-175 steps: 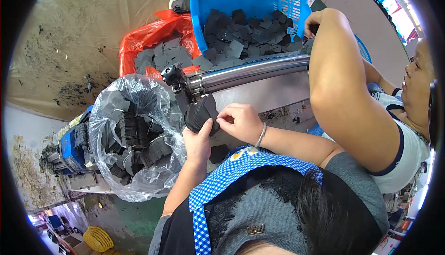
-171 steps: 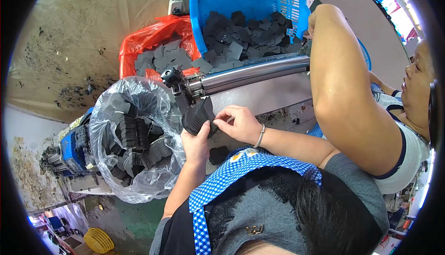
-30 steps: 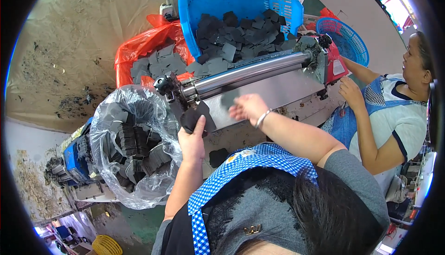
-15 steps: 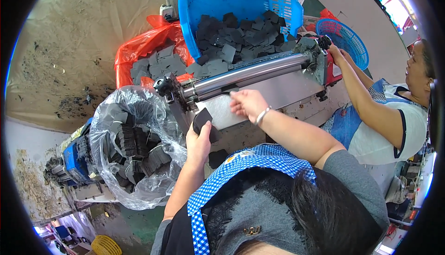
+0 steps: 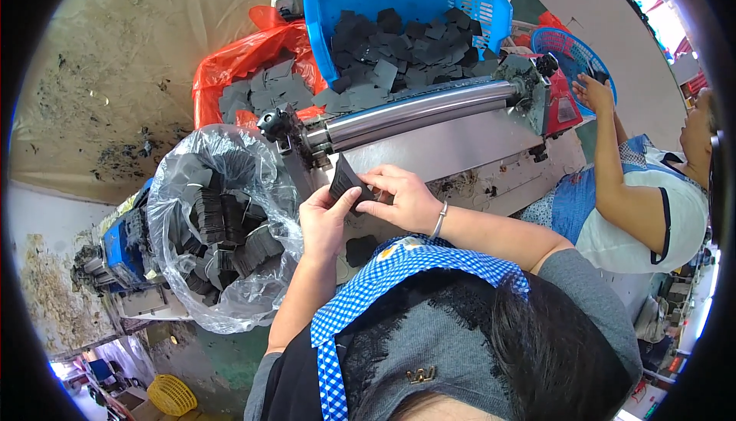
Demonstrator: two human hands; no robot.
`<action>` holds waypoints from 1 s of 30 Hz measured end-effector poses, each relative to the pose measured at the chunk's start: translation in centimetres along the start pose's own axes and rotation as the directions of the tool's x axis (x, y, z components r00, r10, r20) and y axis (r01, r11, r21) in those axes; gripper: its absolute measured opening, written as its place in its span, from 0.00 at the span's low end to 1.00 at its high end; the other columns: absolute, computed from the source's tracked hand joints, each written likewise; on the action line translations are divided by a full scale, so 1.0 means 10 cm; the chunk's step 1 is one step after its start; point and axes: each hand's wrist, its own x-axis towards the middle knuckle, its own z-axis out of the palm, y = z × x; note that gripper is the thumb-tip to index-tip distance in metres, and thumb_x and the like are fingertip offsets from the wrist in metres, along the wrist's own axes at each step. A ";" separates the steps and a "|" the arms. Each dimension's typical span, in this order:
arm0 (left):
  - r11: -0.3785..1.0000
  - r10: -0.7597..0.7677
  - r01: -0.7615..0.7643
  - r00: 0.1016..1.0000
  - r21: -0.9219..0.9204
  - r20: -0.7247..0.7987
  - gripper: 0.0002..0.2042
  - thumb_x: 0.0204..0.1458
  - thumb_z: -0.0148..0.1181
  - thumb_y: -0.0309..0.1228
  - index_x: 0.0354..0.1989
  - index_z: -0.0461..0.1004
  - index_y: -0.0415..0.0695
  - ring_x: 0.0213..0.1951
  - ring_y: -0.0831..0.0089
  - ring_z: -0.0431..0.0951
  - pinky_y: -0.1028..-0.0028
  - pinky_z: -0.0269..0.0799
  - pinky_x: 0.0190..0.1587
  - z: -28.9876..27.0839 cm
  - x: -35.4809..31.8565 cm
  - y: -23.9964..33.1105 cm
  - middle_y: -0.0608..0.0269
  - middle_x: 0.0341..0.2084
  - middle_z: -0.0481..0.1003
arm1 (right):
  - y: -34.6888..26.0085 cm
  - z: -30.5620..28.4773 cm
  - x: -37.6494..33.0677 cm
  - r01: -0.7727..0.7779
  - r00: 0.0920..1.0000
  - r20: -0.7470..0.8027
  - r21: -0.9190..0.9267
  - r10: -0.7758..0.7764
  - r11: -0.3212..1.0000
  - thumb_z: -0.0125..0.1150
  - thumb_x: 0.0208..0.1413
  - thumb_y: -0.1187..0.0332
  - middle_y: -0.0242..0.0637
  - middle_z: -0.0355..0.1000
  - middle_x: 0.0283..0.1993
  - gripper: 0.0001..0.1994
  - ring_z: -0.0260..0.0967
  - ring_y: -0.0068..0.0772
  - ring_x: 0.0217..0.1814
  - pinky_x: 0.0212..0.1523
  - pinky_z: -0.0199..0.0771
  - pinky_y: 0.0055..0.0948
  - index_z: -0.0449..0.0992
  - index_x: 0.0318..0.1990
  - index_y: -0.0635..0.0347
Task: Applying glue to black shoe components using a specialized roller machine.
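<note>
A small stack of thin black squares (image 5: 346,182) is gripped in my left hand (image 5: 325,218), thumb across its face. My right hand (image 5: 402,200) closes on the stack's right edge, fingers and thumb pinching it. Both hands are just in front of a machine with a long shiny metal roller (image 5: 422,117) and a flat metal plate (image 5: 441,145) below it. Left of my left hand is a clear plastic bag (image 5: 268,287) holding several bundles of black squares (image 5: 222,222).
Beyond the roller lie many loose black squares (image 5: 406,45) in a blue basket (image 5: 318,15), beside a red plastic bag (image 5: 208,76). At right a co-worker's hand (image 5: 594,93) is near a round blue basket (image 5: 571,42). A dark piece (image 5: 360,251) lies near my apron.
My right hand has come from the roller back to the stack and now grips it alongside my left. The co-worker's hand has moved off the machine's right end toward the round basket.
</note>
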 end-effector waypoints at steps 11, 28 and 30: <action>0.993 0.006 -0.010 1.000 -0.121 -0.029 0.07 0.49 0.60 0.24 0.35 0.75 0.36 0.29 0.83 0.72 0.82 0.68 0.34 -0.04 0.02 -0.07 0.66 0.29 0.76 | 0.02 0.10 -0.02 -0.232 0.971 0.112 0.254 0.209 0.939 0.60 0.52 0.68 0.34 0.67 0.39 0.16 0.67 0.22 0.38 0.40 0.69 0.20 0.73 0.47 0.65; 0.953 0.125 -0.081 0.983 0.292 -0.137 0.07 0.47 0.62 0.26 0.23 0.71 0.40 0.22 0.87 0.62 0.84 0.57 0.23 0.04 0.05 -0.08 0.74 0.19 0.67 | 0.11 0.07 0.07 -0.264 0.964 0.012 0.125 0.264 0.956 0.63 0.44 0.58 0.45 0.74 0.30 0.16 0.73 0.37 0.30 0.33 0.72 0.32 0.76 0.33 0.64; 0.999 0.035 -0.035 0.996 0.011 -0.084 0.04 0.49 0.59 0.23 0.26 0.71 0.38 0.27 0.82 0.69 0.81 0.65 0.29 0.08 0.11 -0.12 0.68 0.24 0.72 | 0.12 0.13 0.01 -0.258 0.964 -0.038 0.088 0.262 0.962 0.64 0.41 0.57 0.46 0.74 0.30 0.17 0.73 0.42 0.31 0.34 0.71 0.33 0.76 0.31 0.63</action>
